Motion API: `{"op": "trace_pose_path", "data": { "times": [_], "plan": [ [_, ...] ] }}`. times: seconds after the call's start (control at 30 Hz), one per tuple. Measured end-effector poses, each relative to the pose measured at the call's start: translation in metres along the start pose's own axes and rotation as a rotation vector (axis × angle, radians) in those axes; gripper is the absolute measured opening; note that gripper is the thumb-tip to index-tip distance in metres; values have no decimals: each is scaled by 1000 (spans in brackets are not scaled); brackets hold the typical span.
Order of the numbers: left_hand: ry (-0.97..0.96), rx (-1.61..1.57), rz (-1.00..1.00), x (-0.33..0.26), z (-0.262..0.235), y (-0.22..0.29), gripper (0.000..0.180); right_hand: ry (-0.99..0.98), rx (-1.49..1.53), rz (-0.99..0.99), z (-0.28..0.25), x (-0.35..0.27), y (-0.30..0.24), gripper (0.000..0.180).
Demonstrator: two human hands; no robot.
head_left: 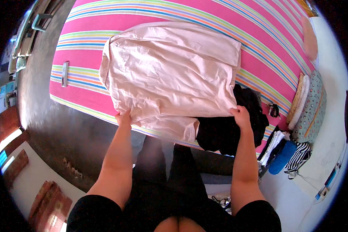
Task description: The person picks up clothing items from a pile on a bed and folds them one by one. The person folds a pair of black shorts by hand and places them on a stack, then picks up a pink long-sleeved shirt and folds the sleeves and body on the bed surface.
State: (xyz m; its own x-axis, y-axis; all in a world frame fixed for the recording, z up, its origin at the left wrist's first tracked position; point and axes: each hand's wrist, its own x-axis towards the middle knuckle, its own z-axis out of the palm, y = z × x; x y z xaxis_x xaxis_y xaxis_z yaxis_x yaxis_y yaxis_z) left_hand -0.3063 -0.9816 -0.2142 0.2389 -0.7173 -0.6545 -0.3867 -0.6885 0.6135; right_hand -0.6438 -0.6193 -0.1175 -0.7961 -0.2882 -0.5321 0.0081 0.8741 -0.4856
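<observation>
A pale pink long-sleeved shirt point(170, 65) lies spread over the bed, its collar end toward the left and its hem toward the right. My left hand point(123, 118) pinches the near edge by the shoulder. At the near hem corner, my right hand point(240, 116) grips the cloth between thumb and fingers. One sleeve point(178, 127) hangs toward me between my hands, its cuff resting by a heap of black clothing point(224, 133). That black heap lies partly under the shirt's near right side.
Beneath everything is a bed with a pink striped sheet point(85, 25). A small silver-white object point(65, 74) sits at its left edge. Folded clothes point(284, 152) and a patterned pillow point(311, 106) are at the right, near a wall. Grey floor point(46, 77) runs along the left.
</observation>
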Motion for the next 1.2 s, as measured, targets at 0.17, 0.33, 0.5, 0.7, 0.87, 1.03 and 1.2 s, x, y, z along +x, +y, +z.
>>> {"op": "trace_pose_path", "data": {
  "times": [0.17, 0.33, 0.5, 0.7, 0.87, 1.03, 1.2],
  "plan": [
    [-258, -221, 7, -3, -58, 27, 53, 37, 790, 192, -30, -26, 5, 27],
    [-338, 7, -239, -2, -78, 25, 52, -113, 374, 263, -30, -36, 14, 23],
    [-267, 116, -88, -23, -63, 9, 74, -147, 427, 361, -18, -33, -7, 22],
    [-264, -63, 78, -48, -51, -12, 86, -138, 663, 388, 3, -40, -28, 24],
    [-482, -39, -300, -55, -62, -33, 69, 21, 722, 415, 7, -54, -9, 27],
    [-737, -433, -173, -56, -98, 27, 52, -111, 784, 421, -18, -55, -5, 21],
    [-685, -646, -58, -42, -49, 93, 48, 15, 1240, 519, -9, 4, -36, 21]
  ]
}}
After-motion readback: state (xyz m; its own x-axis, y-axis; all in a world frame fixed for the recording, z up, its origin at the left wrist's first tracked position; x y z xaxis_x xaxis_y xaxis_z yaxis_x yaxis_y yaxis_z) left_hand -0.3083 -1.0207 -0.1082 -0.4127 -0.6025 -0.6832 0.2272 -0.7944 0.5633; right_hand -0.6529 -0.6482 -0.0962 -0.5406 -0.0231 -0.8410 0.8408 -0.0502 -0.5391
